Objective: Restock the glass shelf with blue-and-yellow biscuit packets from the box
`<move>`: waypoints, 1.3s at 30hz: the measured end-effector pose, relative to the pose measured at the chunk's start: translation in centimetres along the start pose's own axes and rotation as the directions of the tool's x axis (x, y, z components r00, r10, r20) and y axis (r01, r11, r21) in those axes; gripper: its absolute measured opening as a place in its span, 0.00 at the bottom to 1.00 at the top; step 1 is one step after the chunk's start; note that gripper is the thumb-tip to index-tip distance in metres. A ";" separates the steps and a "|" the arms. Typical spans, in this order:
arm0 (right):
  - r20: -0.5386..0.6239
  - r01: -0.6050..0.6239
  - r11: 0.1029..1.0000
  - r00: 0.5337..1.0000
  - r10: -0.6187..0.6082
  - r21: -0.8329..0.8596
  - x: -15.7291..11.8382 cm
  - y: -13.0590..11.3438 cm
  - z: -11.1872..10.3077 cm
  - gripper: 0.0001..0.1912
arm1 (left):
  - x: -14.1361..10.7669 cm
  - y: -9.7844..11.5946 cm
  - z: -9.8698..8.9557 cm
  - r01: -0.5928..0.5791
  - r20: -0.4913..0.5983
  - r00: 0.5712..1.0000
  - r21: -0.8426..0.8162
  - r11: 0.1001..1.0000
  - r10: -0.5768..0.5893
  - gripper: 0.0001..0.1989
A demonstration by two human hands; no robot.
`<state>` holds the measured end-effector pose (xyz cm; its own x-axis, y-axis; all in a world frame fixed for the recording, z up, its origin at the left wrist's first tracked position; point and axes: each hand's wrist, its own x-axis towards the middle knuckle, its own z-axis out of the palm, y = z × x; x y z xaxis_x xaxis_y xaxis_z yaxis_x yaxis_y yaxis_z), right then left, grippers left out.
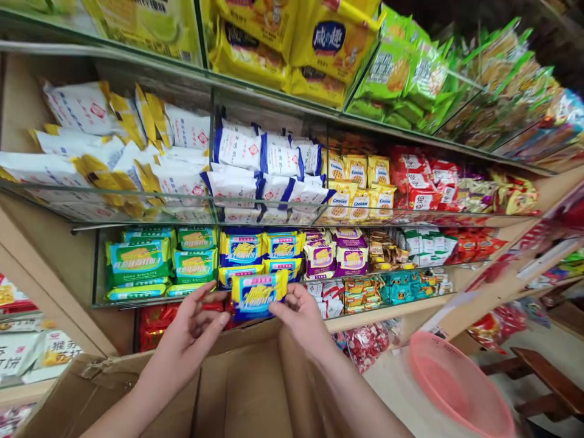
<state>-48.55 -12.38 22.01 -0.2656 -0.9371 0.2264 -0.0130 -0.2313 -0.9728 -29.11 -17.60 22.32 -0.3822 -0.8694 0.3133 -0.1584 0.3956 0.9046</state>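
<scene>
My right hand pinches the right end of a blue-and-yellow biscuit pack, held upright above the far edge of an open cardboard box. Left of the pack, my left hand has its fingers apart and curved, with nothing in it. Just behind the held pack, similar blue-and-yellow packs are stacked in a glass-fronted shelf compartment. Green biscuit packs fill the compartment to their left, and purple ones stand to their right.
Above are shelves of white packets, yellow cookie packs and green bags, behind glass dividers. Red packages lie below the green packs. A pink basin and a wooden stool are on the floor at the lower right.
</scene>
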 end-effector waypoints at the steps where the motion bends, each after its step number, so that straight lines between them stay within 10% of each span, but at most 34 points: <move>1: -0.033 0.033 0.999 0.999 -0.034 -0.007 1.0 -0.7 0.0 0.14 | 0.6 0.3 -0.3 -0.064 -0.054 0.996 0.106 0.992 0.070 0.23; 6: -0.148 0.164 0.969 0.970 -0.193 -0.186 5.7 -2.3 1.5 0.13 | 3.6 0.1 -1.3 -0.418 -0.008 0.816 0.682 0.600 0.578 0.20; 9: -0.155 0.182 0.914 0.955 -0.251 -0.362 7.1 -2.2 2.8 0.12 | 5.1 -0.2 -1.2 -0.455 0.100 0.747 0.799 0.394 0.658 0.23; 13: -0.158 0.210 0.785 0.918 -0.363 -0.583 7.3 -2.2 3.9 0.19 | 6.5 0.1 -0.8 -0.382 0.155 0.758 0.893 0.238 0.634 0.24; 18: -0.075 0.265 0.484 0.815 -0.574 -0.834 7.2 -2.3 3.9 0.17 | 8.1 0.9 0.0 -0.405 0.226 0.778 0.894 0.194 0.586 0.24; 27: 0.246 0.356 0.085 0.780 -0.576 -0.930 6.3 0.4 0.8 0.26 | 8.9 1.4 0.3 -0.419 0.293 0.793 0.899 0.128 0.534 0.23; 39: 0.295 0.366 0.047 0.813 -0.502 -0.929 6.6 1.3 0.3 0.29 | 8.4 -0.2 1.0 -0.432 0.308 0.785 0.894 0.118 0.538 0.26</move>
<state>-50.01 -18.96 22.25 0.0751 -0.7225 0.6872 -0.9938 -0.1112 -0.0084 -33.25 -24.71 24.49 -0.6655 -0.3784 0.6433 -0.6678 0.6869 -0.2867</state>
